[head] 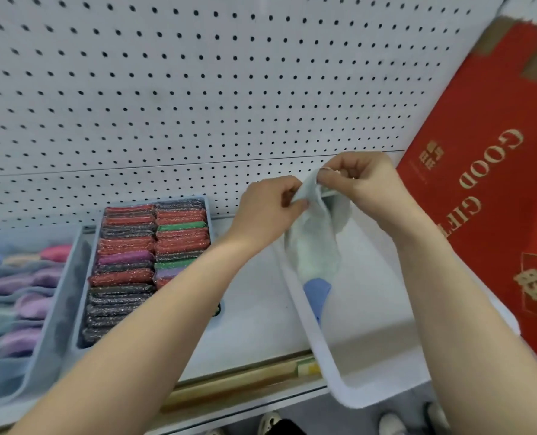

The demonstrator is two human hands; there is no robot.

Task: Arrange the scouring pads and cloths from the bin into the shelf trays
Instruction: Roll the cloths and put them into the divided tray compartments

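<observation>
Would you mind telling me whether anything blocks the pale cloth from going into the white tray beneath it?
Nothing visible does. Both hands, left and right, pinch the pale cloth directly above the white tray, where only a blue cloth lies.

The white shelf (pixel 254 312) carries two blue-grey trays side by side at the left, the cloth tray (pixel 57 296) and the pad tray (pixel 210 211); a white bin (pixel 323 350) overhangs its front edge; a red box (pixel 486 189) leans at the right.

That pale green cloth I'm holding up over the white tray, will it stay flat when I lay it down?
Probably not by itself: the pale green cloth droops limply from the left hand and right hand, so it looks floppy. It seems light, and likely to crumple in the white tray.
</observation>
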